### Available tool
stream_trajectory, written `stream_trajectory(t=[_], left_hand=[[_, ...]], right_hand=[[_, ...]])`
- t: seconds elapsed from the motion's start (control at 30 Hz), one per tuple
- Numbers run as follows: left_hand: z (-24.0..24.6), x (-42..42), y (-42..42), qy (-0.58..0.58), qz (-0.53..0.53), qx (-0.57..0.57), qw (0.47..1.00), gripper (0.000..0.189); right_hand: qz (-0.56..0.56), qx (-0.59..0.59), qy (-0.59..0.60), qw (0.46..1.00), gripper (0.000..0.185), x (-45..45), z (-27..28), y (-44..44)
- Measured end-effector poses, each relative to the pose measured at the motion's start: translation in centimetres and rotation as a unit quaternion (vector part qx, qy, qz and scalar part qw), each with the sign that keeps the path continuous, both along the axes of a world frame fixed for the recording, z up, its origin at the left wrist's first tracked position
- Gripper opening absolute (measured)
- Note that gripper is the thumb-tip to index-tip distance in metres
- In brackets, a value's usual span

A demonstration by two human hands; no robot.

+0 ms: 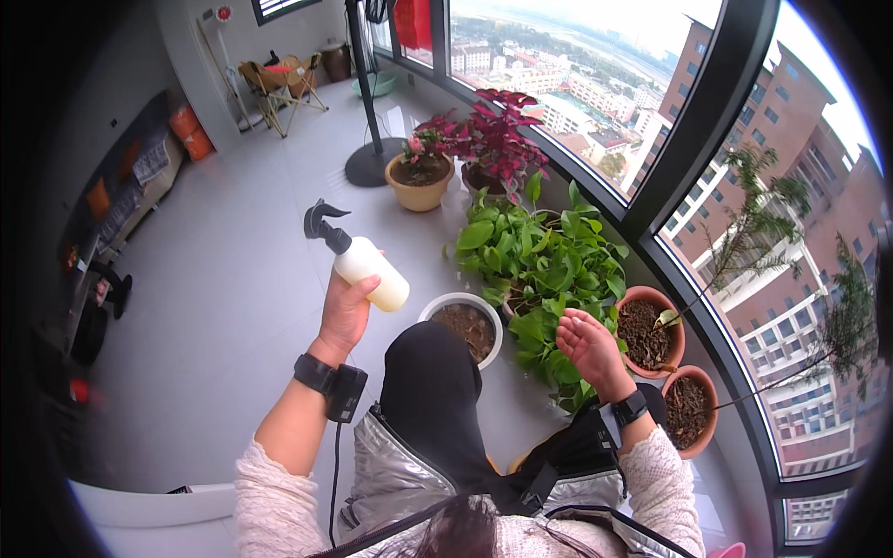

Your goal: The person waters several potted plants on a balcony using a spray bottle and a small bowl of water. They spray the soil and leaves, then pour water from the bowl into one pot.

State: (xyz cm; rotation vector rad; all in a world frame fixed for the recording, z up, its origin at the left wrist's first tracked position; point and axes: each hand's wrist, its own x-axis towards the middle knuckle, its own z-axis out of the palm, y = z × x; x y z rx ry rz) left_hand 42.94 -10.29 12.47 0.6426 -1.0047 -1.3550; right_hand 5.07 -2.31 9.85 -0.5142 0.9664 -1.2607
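My left hand point(351, 307) grips a white spray bottle point(371, 273) with a black trigger head, tilted with its nozzle towards the upper left. Pale yellowish liquid shows in its lower part. Palm up and fingers slightly curled, my right hand point(591, 349) is beside the leafy green potted plant point(551, 258), with nothing seen in it. A round white pot point(496, 323) of soil stands beyond my left knee. Past the green plant are a red-leaved plant point(499, 136) and a yellowish pot point(421, 193) with a small pink-flowered plant.
Two terracotta pots, one point(673, 342) behind the other point(710, 425), stand by the window frame point(645, 216), with thin conifer branches point(757, 209) rising over them. A black round stand base point(370, 164), a folding chair point(275, 80) and a sofa point(150, 164) are farther off.
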Motion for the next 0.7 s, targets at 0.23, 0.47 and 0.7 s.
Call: stream_trajectory(t=[0.23, 0.47, 0.7], left_hand=[[-11.9, 6.3, -3.2, -0.072, 0.096, 0.082, 0.989, 0.051], [-27.0, 9.3, -3.9, -0.238, 0.203, 0.231, 0.921, 0.054], [-36.2, 9.3, -2.2, -0.35, 0.186, 0.272, 0.877, 0.059]], right_hand=[[-0.007, 0.09, 0.061, 0.994, 0.023, 0.8, -2.9, 0.0], [-0.054, 0.166, 0.072, 0.982, 0.022, -0.4, -4.7, 2.5], [-0.098, 0.211, 0.109, 0.966, 0.019, -2.1, -4.7, 3.1]])
